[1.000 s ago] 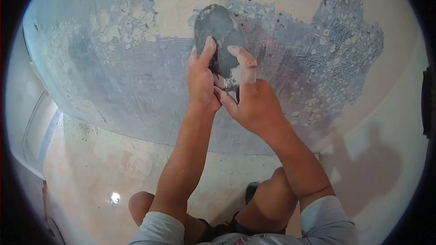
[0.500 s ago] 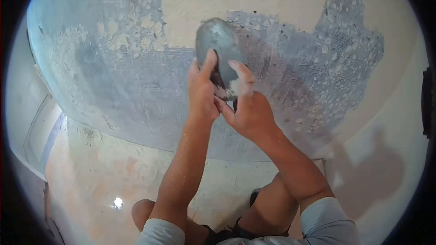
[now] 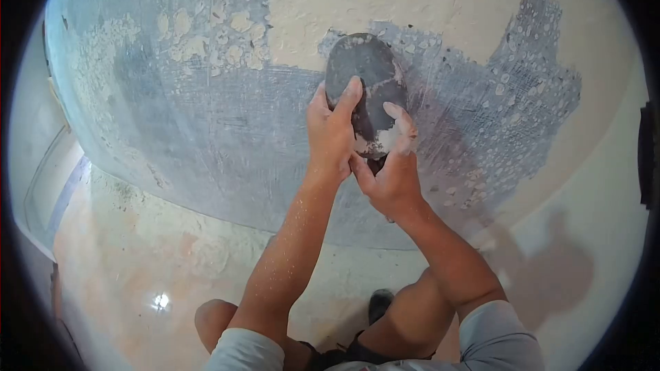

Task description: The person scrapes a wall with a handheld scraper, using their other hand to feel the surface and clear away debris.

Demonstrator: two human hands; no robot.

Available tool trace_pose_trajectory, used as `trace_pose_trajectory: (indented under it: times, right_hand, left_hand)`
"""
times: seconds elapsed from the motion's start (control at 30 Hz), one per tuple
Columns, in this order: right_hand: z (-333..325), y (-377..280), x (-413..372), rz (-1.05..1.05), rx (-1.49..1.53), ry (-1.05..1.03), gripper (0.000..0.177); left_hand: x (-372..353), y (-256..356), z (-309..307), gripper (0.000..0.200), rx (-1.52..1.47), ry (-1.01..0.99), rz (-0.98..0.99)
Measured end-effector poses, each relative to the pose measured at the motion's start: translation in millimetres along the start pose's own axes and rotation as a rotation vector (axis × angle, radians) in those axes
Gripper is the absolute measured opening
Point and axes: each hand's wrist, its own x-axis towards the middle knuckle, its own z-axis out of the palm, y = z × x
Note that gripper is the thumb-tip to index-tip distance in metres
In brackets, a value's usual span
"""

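Note:
A dark oval pad (image 3: pixel 364 69) with pale residue at its lower end is held up in front of the wall. My left hand (image 3: pixel 333 130) grips its left side, the thumb lying on the dark face. At the lower right, my right hand (image 3: pixel 395 165) holds the same pad, with whitish dust on its fingers. The hands meet just below the pad. Behind them is a curved wall surface (image 3: pixel 240 124), grey-blue and scraped, with rough flaking spots and cream coating above.
A dusty floor (image 3: pixel 185 254) with a bright reflection lies below the wall. My bent knees and a dark shoe (image 3: pixel 379 304) are at the bottom. A pale panel (image 3: pixel 41 165) stands at the left, and shadows fall on the right.
The pad and both hands appear further right in the view. The pad's face now looks darker and less shiny, as if tilted differently. Both hands still hold it.

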Motion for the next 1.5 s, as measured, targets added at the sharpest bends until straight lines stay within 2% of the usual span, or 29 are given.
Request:
trace_pose_trajectory:
  times: [0.13, 0.23, 0.3, 0.4, 0.53, 0.6, 0.63, 0.73, 0.77, 0.8, 0.87, 0.9, 0.97, 1.0, 1.03, 1.13, 1.17, 1.23, 1.27, 1.33, 1.37, 1.43, 1.47, 1.5]
  right_hand:
    - [-5, -3, -8, 0.045, -0.006, -0.030, 0.092]
    - [-8, -4, 0, 0.052, -0.020, -0.040, 0.092]
    - [-11, -6, -2, 0.046, -0.011, -0.036, 0.092]
    - [-11, -5, 0, 0.038, -0.055, -0.046, 0.093]
    - [-17, -2, 5, 0.018, -0.112, -0.033, 0.092]
    - [-23, 4, -6, 0.016, -0.139, -0.006, 0.089]
    - [-30, -2, -4, 0.186, -0.101, -0.075, 0.093]
    - [-41, 2, 2, 0.198, -0.133, 0.014, 0.102]
    - [-42, 10, 2, 0.216, 0.014, 0.064, 0.106]
    - [-43, 10, 3, 0.218, 0.009, 0.061, 0.106]
    - [-51, -1, 9, 0.210, -0.012, 0.062, 0.103]
    - [-55, -1, 12, 0.051, -0.174, 0.066, 0.099]
    - [-53, 6, 23, 0.000, -0.204, 0.076, 0.096]
    - [-53, 9, 25, -0.050, -0.227, 0.079, 0.092]
    - [-49, -4, 30, -0.021, -0.296, 0.075, 0.084]
    - [-43, -17, 33, 0.056, -0.259, 0.026, 0.082]
    - [-50, -10, 33, -0.075, -0.365, 0.075, 0.083]
    - [-56, -7, 24, 0.155, 0.007, 0.070, 0.084]
    - [-54, -6, 25, 0.121, -0.041, 0.086, 0.083]
    - [-46, -14, 33, -0.105, -0.379, 0.074, 0.081]
    - [-44, -23, 31, 0.030, -0.347, 0.009, 0.081]
    - [-54, -12, 30, 0.075, -0.243, 0.022, 0.082]
    - [-55, -9, 26, 0.125, -0.135, 0.034, 0.082]
    - [-55, -8, 24, 0.118, -0.154, 0.060, 0.082]
  left_hand:
    - [-7, -5, 1, 0.042, -0.027, 0.026, -0.031]
    - [-1, -2, 2, 0.044, -0.024, -0.031, -0.039]
    - [-6, -7, 5, 0.043, -0.033, 0.046, -0.016]
    - [-3, -3, 1, 0.041, -0.033, -0.017, -0.054]
    - [-5, -3, 9, 0.037, -0.104, 0.004, -0.086]
    - [-12, -10, 10, 0.037, -0.033, 0.009, -0.134]
    - [-9, -11, 12, 0.038, -0.077, -0.009, -0.167]
    - [2, -16, 20, 0.040, -0.111, -0.145, -0.212]
    - [2, -16, 22, 0.040, -0.119, -0.145, -0.212]
    - [2, -16, 23, 0.040, -0.110, -0.185, -0.264]
    - [3, -19, 22, 0.044, -0.099, -0.239, -0.323]
    - [4, -18, 22, 0.044, -0.100, -0.245, -0.327]
    - [3, -9, 25, 0.045, -0.151, -0.203, -0.369]
    - [7, -10, 23, 0.045, -0.197, -0.221, -0.321]
    - [11, -11, 21, 0.045, -0.246, -0.237, -0.272]
    - [13, -13, 22, 0.043, -0.316, -0.250, -0.257]
    - [10, -15, 21, 0.043, -0.311, -0.221, -0.281]
    - [10, -20, 19, 0.045, -0.267, -0.262, -0.310]
    - [12, -20, 17, 0.046, -0.253, -0.269, -0.285]
    - [10, -14, 19, 0.045, -0.354, -0.270, -0.221]
    - [11, -17, 21, 0.045, -0.359, -0.277, -0.221]
    - [11, -20, 18, 0.043, -0.350, -0.268, -0.256]
    - [7, -18, 19, 0.045, -0.258, -0.248, -0.318]
    - [4, -15, 23, 0.048, -0.171, -0.231, -0.373]
